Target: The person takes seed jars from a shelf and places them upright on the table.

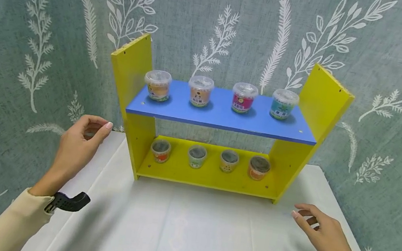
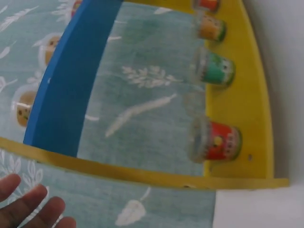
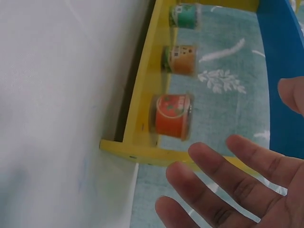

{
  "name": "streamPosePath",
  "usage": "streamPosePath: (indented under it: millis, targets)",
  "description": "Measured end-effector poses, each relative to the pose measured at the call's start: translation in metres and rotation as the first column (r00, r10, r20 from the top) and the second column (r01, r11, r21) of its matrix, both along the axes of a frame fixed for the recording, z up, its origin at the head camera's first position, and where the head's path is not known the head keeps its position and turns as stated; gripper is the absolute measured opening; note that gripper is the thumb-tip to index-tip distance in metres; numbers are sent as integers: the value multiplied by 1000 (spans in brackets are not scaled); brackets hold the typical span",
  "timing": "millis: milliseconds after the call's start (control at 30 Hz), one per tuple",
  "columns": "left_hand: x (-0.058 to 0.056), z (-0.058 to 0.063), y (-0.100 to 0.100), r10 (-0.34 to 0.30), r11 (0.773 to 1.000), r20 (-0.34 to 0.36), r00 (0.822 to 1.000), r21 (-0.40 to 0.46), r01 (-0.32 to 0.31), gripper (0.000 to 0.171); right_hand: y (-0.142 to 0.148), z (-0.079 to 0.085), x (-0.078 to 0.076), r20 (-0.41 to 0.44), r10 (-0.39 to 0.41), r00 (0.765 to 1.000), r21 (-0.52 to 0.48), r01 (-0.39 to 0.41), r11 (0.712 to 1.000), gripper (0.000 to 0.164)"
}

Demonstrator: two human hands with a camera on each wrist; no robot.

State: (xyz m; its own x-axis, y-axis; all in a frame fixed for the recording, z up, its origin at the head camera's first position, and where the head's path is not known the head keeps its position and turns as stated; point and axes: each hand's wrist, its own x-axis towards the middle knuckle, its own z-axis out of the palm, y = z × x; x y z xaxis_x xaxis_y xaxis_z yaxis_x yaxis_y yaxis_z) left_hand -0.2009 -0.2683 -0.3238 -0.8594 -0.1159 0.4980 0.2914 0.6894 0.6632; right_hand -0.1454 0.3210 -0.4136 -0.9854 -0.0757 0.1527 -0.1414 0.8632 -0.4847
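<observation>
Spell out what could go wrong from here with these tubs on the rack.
The left hand hangs beside the yellow side panel; a bump there might jolt the upper tubs. The blue shelf shows no raised front lip, so a nudged tub could slide off. Reaching in for the lower tubs might mean knocking the shelf above.

The blue shelf (image 1: 220, 107) roofs the lower cups (image 1: 197, 156), leaving front access.

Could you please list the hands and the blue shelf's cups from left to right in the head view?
Left hand, first orange-labelled cup, second orange-labelled cup, pink-labelled cup, teal-labelled cup, right hand.
</observation>
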Motion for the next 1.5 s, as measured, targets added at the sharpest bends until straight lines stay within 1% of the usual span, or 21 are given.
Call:
streamPosePath:
  millis: [100, 200, 333, 533, 667, 767, 867, 1000, 1100, 1233, 1400, 1500]
  targets:
    - [-5, 6, 2, -14, 1000, 45, 999, 18, 13, 41, -2, 0, -1, -1, 11, 1000, -5, -11, 1000, 43]
    - [-12, 13, 5, -33, 999, 68, 997, 31, 31, 49, -3, 0, -2, -1, 18, 1000, -6, -18, 1000, 43]
    - [-23, 21, 11, -52, 998, 64, 997, 50, 49, 57, -5, 0, -2, -4, 17, 1000, -22, -17, 1000, 42]
    - [-36, 27, 14, -79, 994, 51, 996, 82, 75, 58, -9, 1, -1, -16, 17, 1000, -34, -17, 999, 39]
    - [-45, 30, 16, -84, 992, 40, 996, 97, 80, 59, -10, 1, -3, -28, 15, 999, -45, -16, 999, 38]
    - [-51, 30, 18, -66, 993, 29, 997, 104, 63, 60, -11, 0, -5, -34, 12, 999, -56, -14, 998, 38]
    - [-55, 28, 19, -57, 992, 15, 998, 111, 55, 60, -13, 0, -7, -35, 16, 999, -67, -18, 998, 38]
    - [-58, 26, 19, -66, 992, 7, 998, 112, 65, 59, -14, 2, -9, -48, 21, 999, -72, -24, 997, 37]
    - [-60, 24, 17, -57, 993, 24, 998, 108, 54, 60, -14, 3, -11, -59, 26, 998, -75, -30, 997, 37]
    - [-63, 22, 16, -60, 991, 61, 996, 127, 52, 63, -15, 6, -14, -67, 32, 997, -85, -38, 996, 36]
    - [-68, 20, 17, -85, 984, 83, 993, 161, 71, 61, -18, 15, -18, -93, 41, 995, -91, -50, 995, 33]
    - [-71, 20, 18, -102, 977, 95, 990, 195, 82, 60, -19, 23, -21, -110, 53, 993, -111, -65, 992, 30]
